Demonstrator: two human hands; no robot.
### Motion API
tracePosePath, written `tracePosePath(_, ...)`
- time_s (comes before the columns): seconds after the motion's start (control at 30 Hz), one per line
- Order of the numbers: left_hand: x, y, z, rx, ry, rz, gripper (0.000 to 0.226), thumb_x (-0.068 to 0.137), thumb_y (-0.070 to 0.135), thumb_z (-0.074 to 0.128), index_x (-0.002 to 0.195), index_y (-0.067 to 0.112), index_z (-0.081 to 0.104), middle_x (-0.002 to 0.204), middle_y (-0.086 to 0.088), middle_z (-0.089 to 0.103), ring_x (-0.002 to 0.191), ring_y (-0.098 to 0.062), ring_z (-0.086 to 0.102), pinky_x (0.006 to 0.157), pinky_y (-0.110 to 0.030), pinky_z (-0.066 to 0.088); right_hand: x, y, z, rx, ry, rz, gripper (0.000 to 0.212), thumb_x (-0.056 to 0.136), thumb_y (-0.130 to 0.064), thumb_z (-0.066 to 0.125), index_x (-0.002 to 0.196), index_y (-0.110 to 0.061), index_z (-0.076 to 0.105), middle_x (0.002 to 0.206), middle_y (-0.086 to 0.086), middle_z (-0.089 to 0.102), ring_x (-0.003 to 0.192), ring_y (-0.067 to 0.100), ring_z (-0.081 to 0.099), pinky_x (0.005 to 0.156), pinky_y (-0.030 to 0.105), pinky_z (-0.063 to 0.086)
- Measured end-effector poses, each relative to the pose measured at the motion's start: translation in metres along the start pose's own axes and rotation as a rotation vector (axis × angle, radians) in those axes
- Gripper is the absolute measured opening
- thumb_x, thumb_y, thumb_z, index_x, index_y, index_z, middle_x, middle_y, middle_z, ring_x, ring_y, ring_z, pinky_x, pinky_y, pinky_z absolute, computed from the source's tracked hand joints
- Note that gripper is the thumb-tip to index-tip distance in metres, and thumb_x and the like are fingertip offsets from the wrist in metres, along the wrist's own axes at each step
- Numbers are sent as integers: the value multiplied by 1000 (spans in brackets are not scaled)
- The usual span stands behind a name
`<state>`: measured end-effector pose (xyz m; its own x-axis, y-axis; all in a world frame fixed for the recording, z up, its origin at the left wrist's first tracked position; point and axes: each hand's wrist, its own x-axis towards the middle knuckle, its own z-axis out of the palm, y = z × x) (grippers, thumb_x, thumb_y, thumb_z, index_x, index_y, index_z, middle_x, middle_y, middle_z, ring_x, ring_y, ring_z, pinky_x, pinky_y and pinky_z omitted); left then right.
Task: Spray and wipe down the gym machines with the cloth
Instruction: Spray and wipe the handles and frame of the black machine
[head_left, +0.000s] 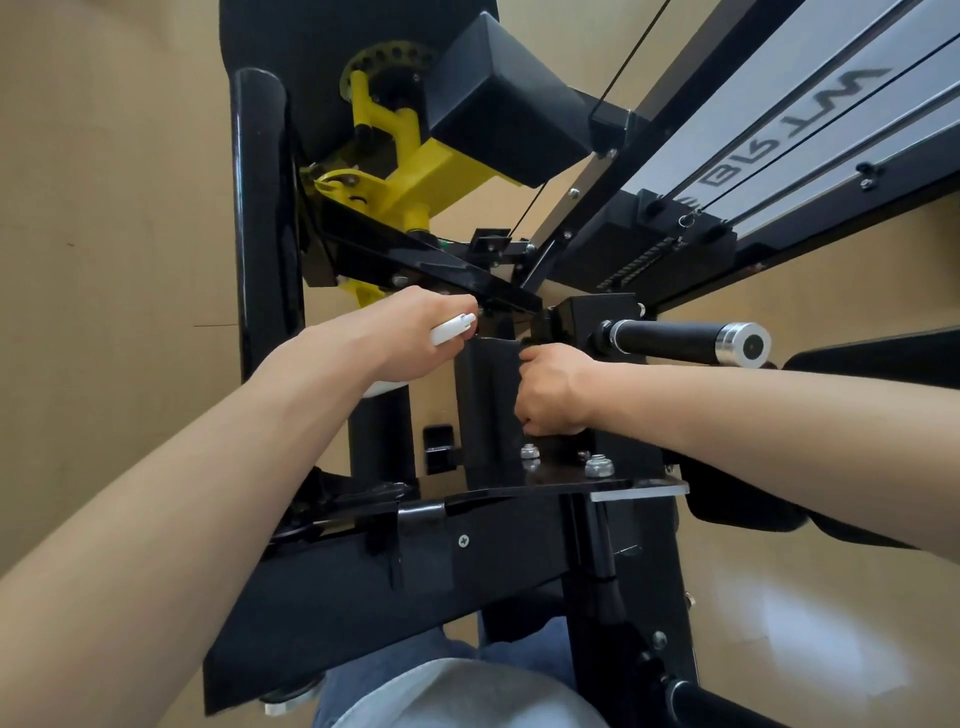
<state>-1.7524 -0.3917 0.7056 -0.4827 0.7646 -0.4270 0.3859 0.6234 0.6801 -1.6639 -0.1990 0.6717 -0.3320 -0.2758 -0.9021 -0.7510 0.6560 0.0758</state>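
I look down on a black and yellow gym machine (363, 566). My left hand (410, 332) grips a white spray bottle (452, 329); its nozzle points right toward the machine's black upright post (485, 410), and the bottle's body shows below my palm. My right hand (550, 389) is curled round a dark cloth (556, 441) and presses it against the right side of that post. Most of the cloth is hidden under my fingers and blends with the black metal.
A black grip handle with a chrome end cap (743, 344) sticks out to the right. Silver nuts (598, 464) sit on a black plate below my right hand. A black pad (509, 104) and yellow pivot parts (395, 171) lie beyond. The floor is tan.
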Motion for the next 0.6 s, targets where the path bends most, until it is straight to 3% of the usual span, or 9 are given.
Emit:
tracePosePath(0.1,-1,0,0,-10,-9,-9,10,107,21,57,106,31,54,99,1,64,90,-21,64,76,-38,53,8,13,-12,8,78,192,31,104,-33,43,118,-24,70,127,-2,68,124,19,55,112,32,31)
tracePosePath(0.23,-3,0,2,5,-24,-24,14,107,20,58,105,33,52,101,0,63,91,-21,62,71,-32,48,15,24,-29,105,93,427,31,103,-30,50,129,-21,64,132,4,64,126,26,54,106,39,36)
tracePosePath(0.43,-2,-4,2,6,-32,-35,22,105,18,60,102,37,50,93,8,58,86,-14,58,66,-28,43,22,29,-39,108,42,579,34,104,-27,46,132,-15,63,130,9,65,122,33,59,102,45,47)
tracePosePath(0.5,-1,-3,2,-2,-23,-32,22,106,18,60,103,36,49,93,9,56,83,-11,56,64,-25,40,23,37,-44,136,-11,614,39,104,-31,47,138,-15,58,135,12,61,126,36,56,103,49,47)
tracePosePath(0.6,0,-3,3,-7,-13,-34,21,106,19,60,105,37,48,95,9,56,82,-10,55,62,-23,39,24,44,-49,197,-116,596,54,97,-52,51,139,-19,53,133,11,59,126,35,54,105,49,47)
